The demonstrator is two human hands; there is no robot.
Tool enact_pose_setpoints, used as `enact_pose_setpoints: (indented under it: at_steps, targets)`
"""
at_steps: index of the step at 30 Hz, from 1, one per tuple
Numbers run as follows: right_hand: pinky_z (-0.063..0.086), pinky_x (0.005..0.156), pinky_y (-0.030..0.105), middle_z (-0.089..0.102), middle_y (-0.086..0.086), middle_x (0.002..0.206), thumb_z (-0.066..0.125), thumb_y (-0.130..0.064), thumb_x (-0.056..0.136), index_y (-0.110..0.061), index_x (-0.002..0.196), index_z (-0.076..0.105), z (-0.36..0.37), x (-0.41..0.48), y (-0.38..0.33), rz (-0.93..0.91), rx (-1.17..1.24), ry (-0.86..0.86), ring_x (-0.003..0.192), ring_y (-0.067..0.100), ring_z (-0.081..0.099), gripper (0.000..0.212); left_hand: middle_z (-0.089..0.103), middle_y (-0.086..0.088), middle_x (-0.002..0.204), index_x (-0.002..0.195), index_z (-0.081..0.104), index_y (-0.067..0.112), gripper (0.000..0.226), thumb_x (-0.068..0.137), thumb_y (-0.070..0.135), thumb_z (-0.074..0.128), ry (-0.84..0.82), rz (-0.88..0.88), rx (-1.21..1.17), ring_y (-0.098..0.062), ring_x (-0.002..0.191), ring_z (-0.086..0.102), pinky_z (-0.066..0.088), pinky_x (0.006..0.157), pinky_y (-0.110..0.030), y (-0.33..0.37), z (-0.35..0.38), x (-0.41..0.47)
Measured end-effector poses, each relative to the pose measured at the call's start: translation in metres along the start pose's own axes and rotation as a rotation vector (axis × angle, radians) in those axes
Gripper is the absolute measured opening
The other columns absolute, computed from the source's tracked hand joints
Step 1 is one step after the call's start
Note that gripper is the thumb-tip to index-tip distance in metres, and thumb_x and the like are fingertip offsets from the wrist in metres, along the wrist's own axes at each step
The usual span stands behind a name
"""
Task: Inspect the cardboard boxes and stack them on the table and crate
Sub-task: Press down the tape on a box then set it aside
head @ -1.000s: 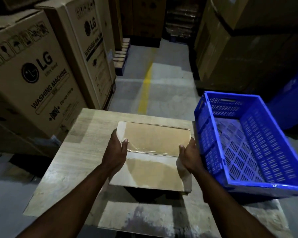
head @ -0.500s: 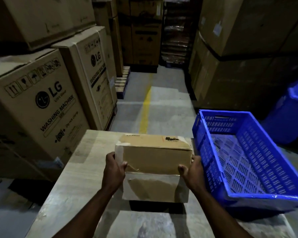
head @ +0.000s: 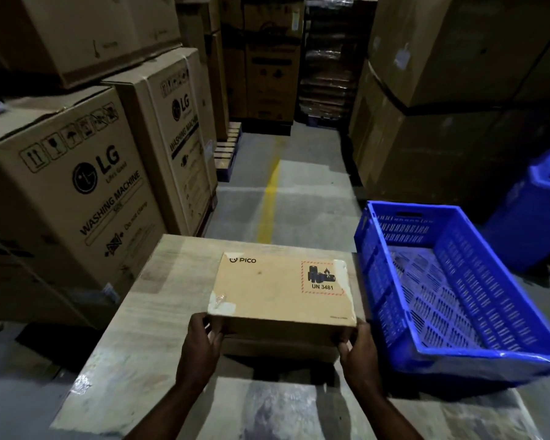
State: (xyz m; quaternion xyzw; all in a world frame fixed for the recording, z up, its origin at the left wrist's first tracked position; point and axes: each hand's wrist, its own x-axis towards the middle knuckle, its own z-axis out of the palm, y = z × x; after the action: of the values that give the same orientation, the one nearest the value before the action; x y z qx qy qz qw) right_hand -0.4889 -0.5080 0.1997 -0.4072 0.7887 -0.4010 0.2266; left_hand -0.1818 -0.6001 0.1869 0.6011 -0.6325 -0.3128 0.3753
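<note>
At table [head: 134, 312] | left hand [head: 200, 347], right hand [head: 359, 354] grip cardboard box [head: 280, 290] | crate [head: 381, 281] beside

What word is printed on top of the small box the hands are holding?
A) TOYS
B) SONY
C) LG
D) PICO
D: the cardboard box, gripped at its near corners by the left hand and the right hand, shows PICO in its far left corner. LG is only on the big washing machine boxes off to the left.
</note>
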Motion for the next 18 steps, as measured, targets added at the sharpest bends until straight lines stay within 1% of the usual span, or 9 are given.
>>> enact_pose_setpoints:
  at_steps: [2, 4, 6, 7, 10, 12, 14, 16, 18]
  targets:
    - [0.048, 0.089, 0.032, 0.059, -0.004, 0.115, 0.076, -0.006, 0.080, -0.026, 0.122, 0.046, -0.002, 0.004, -0.001, -0.003, 0.014, -0.016, 0.110, 0.020, 0.061, 0.055, 0.060, -0.003, 0.111, 0.112, 0.046, 0.022, 0.037, 0.086, 0.020, 0.073, -0.018, 0.026, -0.023, -0.023, 0.107, 0.064, 0.055, 0.086, -0.037, 0.007, -0.006, 0.003]
    - [0.047, 0.095, 0.030, 0.058, -0.002, 0.125, 0.085, -0.026, 0.075, -0.019, 0.132, 0.044, -0.005, 0.006, -0.005, -0.040, 0.080, -0.026, 0.117, 0.015, 0.057, 0.070, 0.058, 0.000, 0.118, 0.121, 0.046, 0.021, 0.050, 0.084, 0.042, 0.072, -0.006, 0.061, 0.039, -0.018, 0.108, 0.060, 0.054, 0.085, -0.036, 0.018, -0.013, 0.005]
    - [0.043, 0.108, 0.038, 0.047, 0.003, 0.145, 0.076, -0.052, 0.077, -0.019, 0.146, 0.031, -0.006, 0.006, -0.013, -0.077, 0.113, -0.011, 0.133, 0.016, 0.047, 0.088, 0.053, -0.003, 0.132, 0.133, 0.042, 0.017, 0.068, 0.083, 0.053, 0.069, 0.044, 0.120, 0.170, -0.020, 0.117, 0.054, 0.052, 0.088, -0.038, 0.027, -0.017, 0.010]
    - [0.039, 0.112, 0.041, 0.038, 0.005, 0.154, 0.067, -0.059, 0.081, -0.021, 0.150, 0.024, -0.006, 0.006, -0.021, -0.105, 0.087, 0.011, 0.140, 0.018, 0.039, 0.090, 0.049, -0.006, 0.137, 0.137, 0.040, 0.014, 0.074, 0.083, 0.056, 0.067, 0.069, 0.160, 0.222, -0.022, 0.122, 0.051, 0.051, 0.093, -0.041, 0.032, -0.018, 0.013]
    - [0.025, 0.118, 0.036, 0.017, 0.003, 0.164, 0.045, -0.057, 0.096, -0.018, 0.154, 0.021, -0.002, 0.013, -0.047, -0.326, -0.129, 0.075, 0.149, 0.017, 0.020, 0.074, 0.042, -0.007, 0.151, 0.142, 0.043, 0.012, 0.065, 0.093, 0.053, 0.048, 0.084, 0.426, 0.427, -0.023, 0.137, 0.041, 0.039, 0.108, -0.041, 0.053, -0.014, 0.029]
    - [0.012, 0.123, 0.032, 0.010, -0.002, 0.165, 0.027, -0.058, 0.098, -0.017, 0.156, 0.021, 0.004, 0.023, -0.073, -0.437, -0.288, -0.026, 0.152, 0.011, 0.005, 0.072, 0.038, -0.003, 0.155, 0.143, 0.048, 0.013, 0.053, 0.099, 0.041, 0.035, -0.003, 0.605, 0.589, -0.022, 0.144, 0.033, 0.028, 0.114, -0.040, 0.070, -0.005, 0.041]
    - [-0.001, 0.123, 0.029, 0.001, -0.004, 0.165, 0.020, -0.054, 0.100, -0.016, 0.158, 0.012, 0.015, 0.033, -0.092, -0.491, -0.446, -0.187, 0.152, 0.010, -0.004, 0.070, 0.036, -0.004, 0.155, 0.145, 0.045, 0.013, 0.054, 0.101, 0.038, 0.029, -0.129, 0.613, 0.686, -0.021, 0.146, 0.029, 0.020, 0.117, -0.039, 0.084, 0.006, 0.049]
    - [-0.005, 0.122, 0.031, -0.002, 0.002, 0.165, 0.022, -0.048, 0.103, -0.014, 0.158, 0.008, 0.026, 0.037, -0.101, -0.526, -0.583, -0.274, 0.152, 0.016, -0.008, 0.066, 0.034, -0.008, 0.156, 0.149, 0.040, 0.010, 0.060, 0.101, 0.043, 0.024, -0.244, 0.535, 0.753, -0.023, 0.146, 0.028, 0.014, 0.117, -0.038, 0.087, 0.017, 0.054]
    - [-0.007, 0.122, 0.033, -0.004, 0.005, 0.166, 0.017, -0.051, 0.103, -0.013, 0.158, 0.004, 0.034, 0.034, -0.102, -0.519, -0.659, -0.321, 0.152, 0.018, -0.011, 0.069, 0.035, -0.007, 0.155, 0.149, 0.039, 0.010, 0.064, 0.101, 0.047, 0.020, -0.313, 0.464, 0.781, -0.023, 0.145, 0.033, 0.012, 0.116, -0.037, 0.081, 0.026, 0.054]
